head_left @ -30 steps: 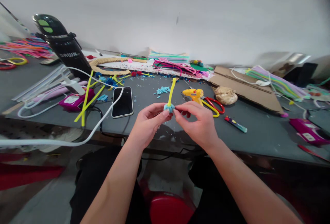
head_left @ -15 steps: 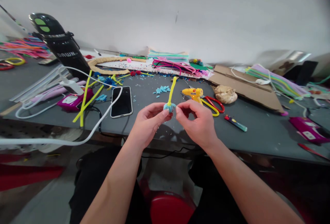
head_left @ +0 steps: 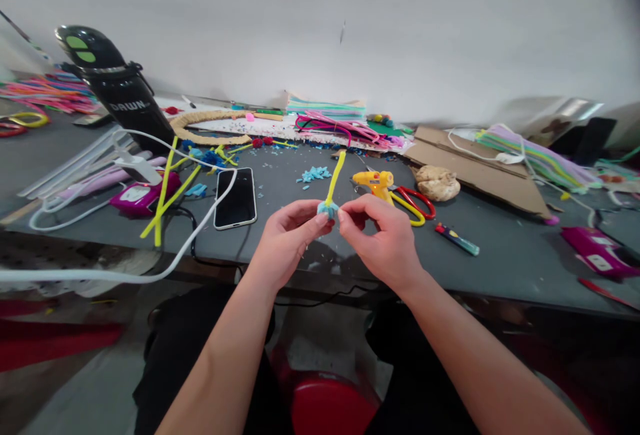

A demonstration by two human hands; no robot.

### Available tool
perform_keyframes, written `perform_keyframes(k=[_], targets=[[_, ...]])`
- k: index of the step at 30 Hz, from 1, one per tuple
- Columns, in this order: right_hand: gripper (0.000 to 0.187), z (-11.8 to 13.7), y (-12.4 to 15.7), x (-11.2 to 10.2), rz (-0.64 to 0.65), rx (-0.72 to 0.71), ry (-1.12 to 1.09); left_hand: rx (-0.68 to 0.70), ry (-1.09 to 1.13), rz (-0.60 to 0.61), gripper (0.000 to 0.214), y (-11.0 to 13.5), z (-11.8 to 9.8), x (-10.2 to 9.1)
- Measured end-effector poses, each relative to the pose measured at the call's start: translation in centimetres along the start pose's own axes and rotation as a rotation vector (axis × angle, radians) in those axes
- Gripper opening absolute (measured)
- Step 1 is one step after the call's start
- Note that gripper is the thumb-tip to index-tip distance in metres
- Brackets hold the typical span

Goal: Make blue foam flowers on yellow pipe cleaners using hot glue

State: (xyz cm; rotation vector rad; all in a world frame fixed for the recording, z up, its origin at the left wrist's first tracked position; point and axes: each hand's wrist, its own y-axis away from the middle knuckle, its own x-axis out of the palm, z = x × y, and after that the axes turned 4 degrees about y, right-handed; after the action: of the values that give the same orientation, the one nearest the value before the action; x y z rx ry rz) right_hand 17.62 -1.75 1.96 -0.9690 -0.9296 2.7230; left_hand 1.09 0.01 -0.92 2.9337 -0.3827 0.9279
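Between my two hands stands a small pipe-cleaner flower, with a light blue fuzzy head (head_left: 327,209) below and a yellow stem (head_left: 336,178) pointing up. My left hand (head_left: 295,228) pinches the blue head between thumb and fingers. From the other side, the thumb and forefinger of my right hand (head_left: 377,231) close on the edge of the blue head, at a petal. Just behind lies a pile of light blue pipe-cleaner bits (head_left: 315,175). A yellow glue gun (head_left: 374,183) rests beyond my right hand.
Scissors (head_left: 415,207), a lighter (head_left: 457,239) and a crumpled beige lump (head_left: 437,183) lie right. Leftward are a phone (head_left: 235,198), yellow pipe cleaners (head_left: 163,201), a white cable (head_left: 200,221) and a black bottle (head_left: 123,88). Cardboard (head_left: 480,171) lies at the back right.
My right fingertips have moved slightly left, against the blue head; the petal that stuck out toward them now lies closer in. The yellow stem leans a little more to the right.
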Motion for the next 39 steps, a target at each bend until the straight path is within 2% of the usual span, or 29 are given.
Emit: perform_keyframes(k=[17,30,36,39], targets=[[0.008,0.03,0.11,-0.09,-0.039,-0.08,0.084,-0.014,0.02,0.017,0.021,0.04,0.03,-0.05],[0.01,0.2,0.48,0.21,0.008,-0.074,0.15,0.008,-0.027,-0.008,0.025,0.09,0.37,0.23],[0.012,0.04,0.34,-0.05,0.061,-0.119,0.219,-0.009,-0.005,-0.008,0.025,0.04,0.37,0.3],[0.008,-0.13,0.25,-0.45,0.037,-0.135,0.183,-0.025,0.03,-0.008,0.024,0.0,0.28,0.24]])
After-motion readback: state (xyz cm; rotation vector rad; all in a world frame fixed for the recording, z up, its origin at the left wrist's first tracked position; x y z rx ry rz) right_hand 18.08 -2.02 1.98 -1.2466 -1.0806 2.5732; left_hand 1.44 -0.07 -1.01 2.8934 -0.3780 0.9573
